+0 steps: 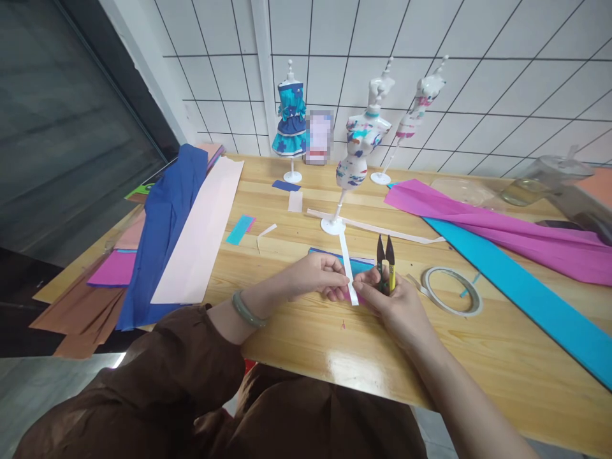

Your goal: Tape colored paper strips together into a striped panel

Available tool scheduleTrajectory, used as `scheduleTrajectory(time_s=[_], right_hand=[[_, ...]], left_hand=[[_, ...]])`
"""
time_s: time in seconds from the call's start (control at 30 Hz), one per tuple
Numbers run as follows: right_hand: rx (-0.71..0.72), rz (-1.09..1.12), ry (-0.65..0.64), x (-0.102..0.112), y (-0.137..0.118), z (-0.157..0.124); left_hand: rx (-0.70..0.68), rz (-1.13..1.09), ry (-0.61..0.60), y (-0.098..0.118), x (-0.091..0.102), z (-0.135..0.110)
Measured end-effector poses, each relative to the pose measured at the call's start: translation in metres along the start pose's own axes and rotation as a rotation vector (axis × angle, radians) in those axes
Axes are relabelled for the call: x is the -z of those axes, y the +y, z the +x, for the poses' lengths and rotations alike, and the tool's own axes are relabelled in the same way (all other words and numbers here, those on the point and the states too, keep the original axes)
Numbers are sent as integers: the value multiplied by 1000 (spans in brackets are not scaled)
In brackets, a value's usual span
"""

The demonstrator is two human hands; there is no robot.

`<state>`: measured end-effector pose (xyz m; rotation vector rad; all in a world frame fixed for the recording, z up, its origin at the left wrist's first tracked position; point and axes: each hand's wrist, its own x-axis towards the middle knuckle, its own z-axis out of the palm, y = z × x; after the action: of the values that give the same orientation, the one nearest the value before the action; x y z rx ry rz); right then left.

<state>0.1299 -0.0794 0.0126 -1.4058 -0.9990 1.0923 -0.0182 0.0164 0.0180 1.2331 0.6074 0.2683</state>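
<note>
Between my hands a narrow white strip (pixel 347 258) runs down from near the foot of the front mannequin. My left hand (pixel 318 275) pinches the strip near its lower end. In the palm of my right hand (pixel 389 299) sits a pair of thread snips (pixel 386 255), blades pointing up and apart; its thumb and forefinger meet close beside the strip, and I cannot tell if they grip it. Folded blue paper (pixel 362 264) lies under the strip, partly hidden by my hands. Right of my right hand lies a roll of double-sided tape (pixel 452 291).
A paint-marked mannequin (pixel 356 150) stands ahead, another (pixel 421 105) behind it and one in a blue dress (pixel 291 121) at left. Blue (pixel 167 223) and pale pink (pixel 203 229) sheets lie left; magenta (pixel 497 229) and turquoise (pixel 526 293) ones right. A clear container (pixel 545 178) stands far right.
</note>
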Motion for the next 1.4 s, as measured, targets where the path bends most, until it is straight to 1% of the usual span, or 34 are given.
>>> scheduleTrajectory(time_s=[0.1,0.2,0.33,0.5,0.6,0.8,0.9,1.0,1.1,1.23,1.4], right_hand=[[-18,22,1,-1,-1,-1],[-42,90,-7,0,1,-2],[-35,131,-44,2,6,-1],[-95,68,-69,3,10,-1],[-104,29,-108,2,9,-3],[-231,118,-150,0,8,-4],[-244,122,-185,1,8,-5],[-228,99,-203,1,8,-5],[-175,54,-217,1,7,-6],[-138,13,-246,0,6,-7],[-104,-20,-242,-1,4,-9]], left_hand=[[-36,-5,5,0,2,0],[-81,-26,24,0,4,0],[-153,-111,88,4,9,-1],[-238,-182,203,9,16,-2],[-277,-212,233,9,19,-1],[-314,-186,245,6,19,2],[-330,-165,247,5,19,3],[-319,-166,234,5,18,3],[-296,-205,207,6,16,2],[-264,-219,206,7,15,1],[-267,-228,188,6,14,1]])
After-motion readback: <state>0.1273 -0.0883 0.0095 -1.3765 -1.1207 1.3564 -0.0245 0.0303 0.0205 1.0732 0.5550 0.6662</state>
